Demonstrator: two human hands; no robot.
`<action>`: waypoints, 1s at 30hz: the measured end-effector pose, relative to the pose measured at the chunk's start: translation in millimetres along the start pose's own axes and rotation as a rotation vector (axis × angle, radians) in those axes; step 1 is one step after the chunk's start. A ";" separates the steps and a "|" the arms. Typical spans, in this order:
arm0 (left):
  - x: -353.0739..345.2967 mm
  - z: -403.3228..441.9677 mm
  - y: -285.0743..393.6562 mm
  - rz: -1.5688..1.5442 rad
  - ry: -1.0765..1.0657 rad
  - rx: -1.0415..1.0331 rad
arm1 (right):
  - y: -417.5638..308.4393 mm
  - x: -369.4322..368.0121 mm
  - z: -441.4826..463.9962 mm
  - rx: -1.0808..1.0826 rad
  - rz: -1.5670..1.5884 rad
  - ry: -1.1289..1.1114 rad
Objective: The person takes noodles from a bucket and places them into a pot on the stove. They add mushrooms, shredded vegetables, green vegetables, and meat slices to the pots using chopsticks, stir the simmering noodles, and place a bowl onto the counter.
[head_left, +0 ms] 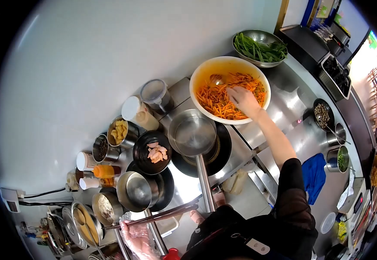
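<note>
While the right hand point(244, 100) reaches down into the large white bowl point(199, 107), its fingers are in the orange shreds point(223, 104); whether they are pinching any cannot be told. The left hand point(136, 238), in a clear plastic glove, is closed around long dark chopsticks point(164, 214) at the lower edge of the view, well apart from the bowl. The bowl sits on the metal bench point(251, 134), against the wall side, with a metal bowl of green leaves point(261, 47) just beyond it. Close on its near side stands a saucepan point(192, 132) on a round black burner point(221, 151), its long handle pointing back towards the person's body, so that the pan lies between the left hand and the bowl. Left of that, a black plate point(140, 156) carries pale pink pieces point(157, 152), and a second pot point(137, 190) stands below it, its handle also towards the person. Lidded tubs, metal pots and sauce bottles crowd along the wall. To the right of the right arm lie a blue cloth point(314, 177), a pot of chopped greens point(342, 160) and a dark bowl point(322, 113) with a spoon in it.
</note>
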State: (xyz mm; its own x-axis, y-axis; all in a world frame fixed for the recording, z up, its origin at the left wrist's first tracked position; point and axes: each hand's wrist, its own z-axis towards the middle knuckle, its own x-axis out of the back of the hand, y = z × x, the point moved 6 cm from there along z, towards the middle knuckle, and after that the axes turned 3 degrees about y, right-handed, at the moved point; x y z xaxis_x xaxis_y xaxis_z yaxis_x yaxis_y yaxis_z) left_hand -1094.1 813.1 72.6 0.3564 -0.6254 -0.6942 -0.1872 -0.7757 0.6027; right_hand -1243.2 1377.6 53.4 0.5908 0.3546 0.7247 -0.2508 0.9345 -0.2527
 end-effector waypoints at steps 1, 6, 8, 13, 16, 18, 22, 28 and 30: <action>3.8 -0.6 0.0 -0.018 0.050 -0.005 | 8.6 -2.3 1.9 0.006 0.004 -0.009; 12.1 -4.0 -1.2 0.071 0.223 -0.092 | 28.5 -31.5 -2.9 0.003 -0.090 -0.029; 27.9 4.4 -3.3 -0.015 0.015 -0.005 | 17.6 -42.9 -7.3 -0.058 0.002 -0.101; -1.8 2.2 -8.4 0.021 0.115 -0.037 | 0.0 -36.0 8.2 -0.056 0.085 0.003; -4.5 -1.6 -5.3 0.107 0.400 -0.158 | 10.3 -40.2 11.0 -0.038 -0.031 -0.040; -0.2 1.8 -4.6 0.069 0.277 -0.114 | 6.2 -45.3 5.8 -0.038 0.031 -0.030; 7.9 5.0 -1.9 0.081 0.301 -0.126 | 4.6 -47.8 -0.7 -0.455 0.335 -0.018; 22.6 12.8 0.6 0.025 0.110 -0.041 | 79.5 -57.7 -22.0 -1.184 0.863 0.291; 22.5 13.8 -0.8 0.026 0.108 -0.032 | 76.1 -57.0 -22.1 -1.160 0.883 0.303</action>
State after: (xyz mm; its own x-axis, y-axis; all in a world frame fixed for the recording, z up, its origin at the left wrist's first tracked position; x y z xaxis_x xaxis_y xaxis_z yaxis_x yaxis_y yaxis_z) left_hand -1098.5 798.4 51.0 0.4490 -0.6308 -0.6328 -0.1686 -0.7553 0.6333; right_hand -1279.1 1429.2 -21.4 0.7468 0.6631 -0.0519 0.0451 -0.1284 -0.9907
